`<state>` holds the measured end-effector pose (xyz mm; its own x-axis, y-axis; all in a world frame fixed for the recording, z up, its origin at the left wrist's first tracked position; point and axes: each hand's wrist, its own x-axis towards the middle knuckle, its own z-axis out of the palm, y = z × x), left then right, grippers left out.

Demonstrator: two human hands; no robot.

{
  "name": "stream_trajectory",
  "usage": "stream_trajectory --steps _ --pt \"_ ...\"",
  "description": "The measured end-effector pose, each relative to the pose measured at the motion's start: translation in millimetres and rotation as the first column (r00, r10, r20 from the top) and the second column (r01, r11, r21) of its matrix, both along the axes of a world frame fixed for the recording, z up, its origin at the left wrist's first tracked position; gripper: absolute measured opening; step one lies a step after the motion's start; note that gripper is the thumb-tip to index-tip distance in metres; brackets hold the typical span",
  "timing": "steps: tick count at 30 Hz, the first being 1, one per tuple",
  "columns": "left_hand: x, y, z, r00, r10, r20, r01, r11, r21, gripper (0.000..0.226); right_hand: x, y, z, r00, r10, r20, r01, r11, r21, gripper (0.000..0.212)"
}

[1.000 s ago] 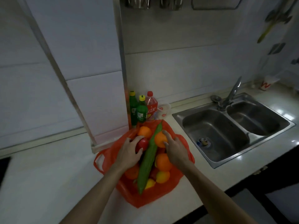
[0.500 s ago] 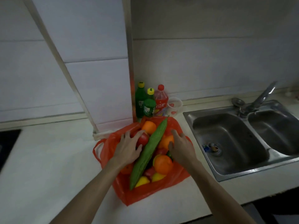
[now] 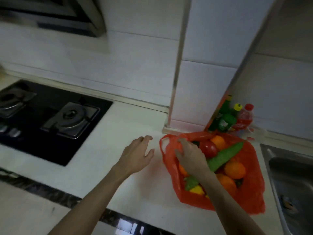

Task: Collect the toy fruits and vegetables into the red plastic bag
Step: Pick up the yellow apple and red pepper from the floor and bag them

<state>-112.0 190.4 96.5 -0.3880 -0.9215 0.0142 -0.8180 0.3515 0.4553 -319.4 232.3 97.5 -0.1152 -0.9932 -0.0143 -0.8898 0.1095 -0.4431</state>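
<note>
The red plastic bag (image 3: pixel 252 189) lies open on the white counter, right of centre. Inside it are a long green toy cucumber (image 3: pixel 225 155), a red toy tomato (image 3: pixel 209 148), several oranges (image 3: pixel 234 169), a green pepper (image 3: pixel 190 181) and a yellow piece (image 3: pixel 196 190). My right hand (image 3: pixel 191 157) reaches over the fruit to the bag's left rim, by its handle loop (image 3: pixel 164 145), with thumb and forefinger closed on the plastic. My left hand (image 3: pixel 137 155) hovers over the bare counter just left of the bag, fingers spread, holding nothing.
A black gas hob (image 3: pixel 50 116) fills the counter's left side under a range hood (image 3: pixel 59 16). A tiled pillar (image 3: pixel 199 82) stands behind the bag, with green bottles (image 3: pixel 226 119) and a red bottle (image 3: pixel 244 117) beside it. A steel sink (image 3: pixel 291 180) is at the right edge.
My view has swung left, bringing the hob in. My left hand came off the fruit and out of the bag to its left. My right hand crossed to the bag's left rim.
</note>
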Motion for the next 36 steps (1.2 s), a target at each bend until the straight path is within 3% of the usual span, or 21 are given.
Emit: stream_trajectory --steps 8,18,28,36 --pt "200.0 43.6 -4.4 0.963 0.267 0.043 -0.267 0.964 -0.008 0.046 154.7 -4.3 -2.5 0.955 0.296 -0.034 -0.293 0.954 0.058 0.044" --pt "431.1 146.9 -10.3 0.805 0.587 0.091 -0.592 0.805 0.044 0.039 391.6 10.5 -16.4 0.782 0.62 -0.066 -0.618 0.785 0.049 0.048" --pt "560.0 201.8 -24.9 0.548 0.809 0.215 -0.835 0.545 0.077 0.047 559.0 -1.1 -22.4 0.554 0.829 -0.071 -0.826 0.559 0.077 0.044" --pt "638.5 173.3 -44.9 0.41 0.848 0.336 -0.906 0.422 0.041 0.048 672.5 -63.2 -41.8 0.385 0.918 -0.097 -0.915 0.394 0.092 0.047"
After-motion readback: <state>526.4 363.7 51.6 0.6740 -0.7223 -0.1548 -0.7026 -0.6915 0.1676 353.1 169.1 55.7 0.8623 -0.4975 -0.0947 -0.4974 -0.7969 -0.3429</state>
